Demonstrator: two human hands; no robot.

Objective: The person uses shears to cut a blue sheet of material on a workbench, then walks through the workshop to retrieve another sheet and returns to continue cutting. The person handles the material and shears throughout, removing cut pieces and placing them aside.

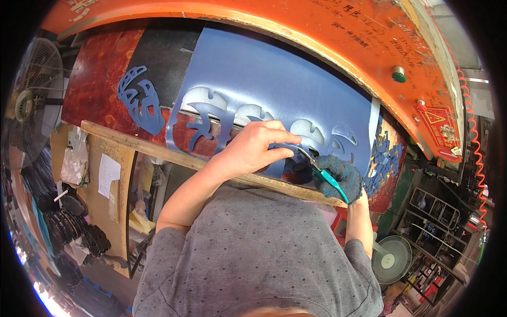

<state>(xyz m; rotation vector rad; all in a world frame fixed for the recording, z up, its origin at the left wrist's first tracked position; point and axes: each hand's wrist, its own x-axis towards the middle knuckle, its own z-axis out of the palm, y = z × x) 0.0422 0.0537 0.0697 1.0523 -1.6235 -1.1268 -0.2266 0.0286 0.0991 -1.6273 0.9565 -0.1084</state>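
Observation:
My left hand (257, 149) is bare and pinches a cut strip of the blue sheet (274, 84) near its lower edge. The sheet lies on the dark red bed (100, 84) of a press and has several shapes punched out of it. My right hand (340, 177) wears a dark knitted glove and grips a tool with a teal handle (330, 179), whose metal tip points at the piece under my left fingers. A loose blue cut-out (140, 100) lies to the left on the bed.
An orange machine arm (317, 31) with a green button (398, 74) arches over the bed. Blue scraps (384, 161) pile at the right. A wooden rail (158, 150) edges the bed. Fans stand at far left (31, 100) and lower right (392, 260).

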